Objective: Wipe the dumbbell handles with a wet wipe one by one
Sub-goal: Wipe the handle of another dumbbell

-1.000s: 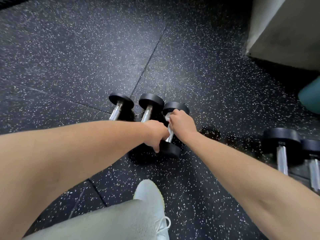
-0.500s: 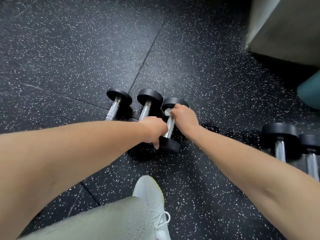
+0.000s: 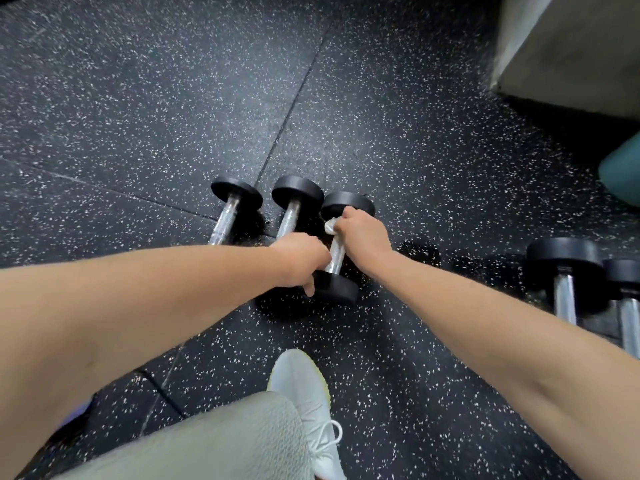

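Three small black dumbbells with chrome handles lie side by side on the floor. The rightmost dumbbell [image 3: 336,289] has its chrome handle [image 3: 336,252] bare in the middle. My right hand [image 3: 360,233] grips the far end of that handle with a white wet wipe [image 3: 330,226] bunched under the fingers. My left hand [image 3: 301,261] curls round the near end of the same dumbbell, by its near head. The middle dumbbell [image 3: 297,194] and the left dumbbell [image 3: 237,194] lie untouched, their near ends hidden behind my left forearm.
Black speckled rubber floor [image 3: 173,98] all around. Two larger dumbbells [image 3: 568,271] lie at the right edge. A grey block [image 3: 571,46] stands at the top right, a teal object [image 3: 623,171] below it. My white shoe [image 3: 304,393] and knee are at the bottom centre.
My right hand with the wipe has slid along the handle towards the far head, baring more chrome. The left hand keeps its hold on the near end.
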